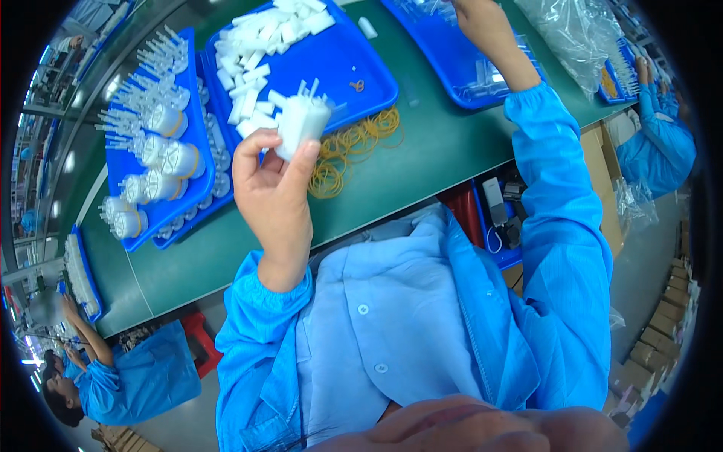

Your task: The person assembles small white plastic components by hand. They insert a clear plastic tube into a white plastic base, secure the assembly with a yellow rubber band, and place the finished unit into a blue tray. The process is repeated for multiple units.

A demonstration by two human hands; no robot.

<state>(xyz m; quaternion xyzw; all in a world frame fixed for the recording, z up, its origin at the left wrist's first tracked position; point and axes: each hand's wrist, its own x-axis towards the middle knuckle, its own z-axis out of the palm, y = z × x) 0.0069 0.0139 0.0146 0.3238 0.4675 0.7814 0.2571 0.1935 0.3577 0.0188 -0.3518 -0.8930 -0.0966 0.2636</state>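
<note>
My left hand (pixel 275 181) is closed round a white foam bundle (pixel 303 124), with its thumb on the near side. Several thin clear tubes stick up from the bundle's top. It is held above the near edge of a blue tray (pixel 361 64) that carries a heap of white foam pieces (pixel 260 45). My right hand (pixel 483 30) reaches over another blue tray (pixel 444 71), which holds clear plastic parts (pixel 486 79). The upper edge of the picture cuts off its fingertips, so their grip cannot be made out.
Yellow rubber bands (pixel 350 143) lie along the middle tray's near side. On the left, stacked blue trays (pixel 134 242) hold clear tubed assemblies (pixel 162 158). Clear plastic bags (pixel 576 38) lie at the far right. Other people in blue work on both sides.
</note>
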